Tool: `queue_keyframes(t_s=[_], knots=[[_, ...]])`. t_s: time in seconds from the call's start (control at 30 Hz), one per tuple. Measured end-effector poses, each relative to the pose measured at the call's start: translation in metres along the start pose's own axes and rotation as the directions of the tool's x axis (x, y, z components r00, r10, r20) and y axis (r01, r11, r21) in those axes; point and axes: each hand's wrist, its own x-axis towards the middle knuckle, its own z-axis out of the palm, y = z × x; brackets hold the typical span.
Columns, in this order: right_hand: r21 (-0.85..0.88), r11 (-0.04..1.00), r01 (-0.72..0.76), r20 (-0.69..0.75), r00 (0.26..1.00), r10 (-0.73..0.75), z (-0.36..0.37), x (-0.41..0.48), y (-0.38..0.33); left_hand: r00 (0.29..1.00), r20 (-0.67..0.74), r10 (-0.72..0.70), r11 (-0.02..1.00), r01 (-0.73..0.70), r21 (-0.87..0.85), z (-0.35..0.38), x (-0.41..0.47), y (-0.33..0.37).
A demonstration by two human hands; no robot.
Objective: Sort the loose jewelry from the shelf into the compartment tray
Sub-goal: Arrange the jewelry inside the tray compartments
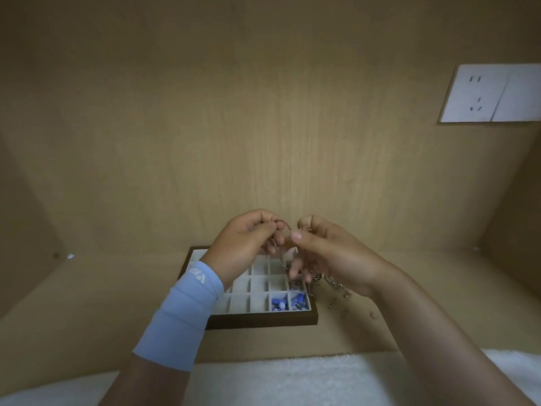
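A dark-framed compartment tray [263, 320] with pale square cells sits on the wooden shelf, partly hidden by my hands. Blue jewelry pieces [278, 304] lie in its two front right cells. Above the tray, my left hand [248, 238] and my right hand [325, 250] are held close together, both pinching a thin silver chain [284, 224]. The chain runs between my fingertips and hangs down behind my right palm. More silver chain pieces [336, 285] dangle or lie just right of the tray; I cannot tell which.
The shelf is a wooden cubby with a back wall and side walls. A white power socket plate [491, 95] is on the back wall at the upper right. A white fluffy cloth [278, 379] covers the near edge. A blue sleeve band [187, 312] wraps my left wrist.
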Motion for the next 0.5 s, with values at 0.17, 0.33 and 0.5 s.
queue_keyframes(t_s=[0.17,0.33,0.5], knots=[[-0.237,0.97,-0.052,0.134,0.987,0.085,0.035,0.003,0.001,0.989,-0.141,0.038,0.961,-0.075,-0.267,-0.038,-0.021,0.018],[-0.463,0.886,-0.001,0.163,0.983,0.086,0.066,0.016,-0.002,0.952,-0.288,0.104,0.923,-0.2,-0.329,-0.08,-0.038,0.024],[-0.447,0.894,-0.007,0.112,0.992,0.064,0.098,0.033,0.003,0.93,-0.337,0.148,0.921,-0.253,-0.295,-0.115,-0.046,0.032]])
